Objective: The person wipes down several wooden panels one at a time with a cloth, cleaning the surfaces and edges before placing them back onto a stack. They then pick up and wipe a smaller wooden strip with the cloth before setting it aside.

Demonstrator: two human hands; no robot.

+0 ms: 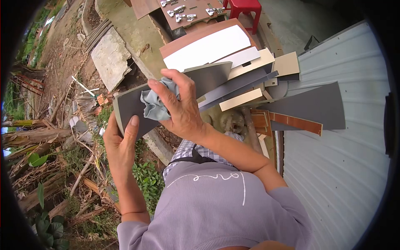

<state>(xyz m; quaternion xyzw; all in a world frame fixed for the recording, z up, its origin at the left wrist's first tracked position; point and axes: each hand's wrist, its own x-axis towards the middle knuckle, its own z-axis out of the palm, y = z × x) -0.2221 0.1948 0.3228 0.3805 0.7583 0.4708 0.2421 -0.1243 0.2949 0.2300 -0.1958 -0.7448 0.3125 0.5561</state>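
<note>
A long dark grey board (206, 78) is held up in front of me, slanting from lower left to upper right. My left hand (120, 135) grips its near left end, thumb on the grey face and fingers behind the edge. A crumpled light blue-grey cloth (156, 104) is bunched in my right hand (183, 106), pressed against the board's face. The fingers of that hand curl over the cloth, and its far side is hidden beneath them.
Ahead lie several loose panels, among them a white-faced board (212, 46) and a cream strip (241, 99). Metal hinges (186, 17) rest on a brown panel near a red stool (243, 7). A corrugated metal sheet (337, 166) stands at right; plants (148, 179) grow at left.
</note>
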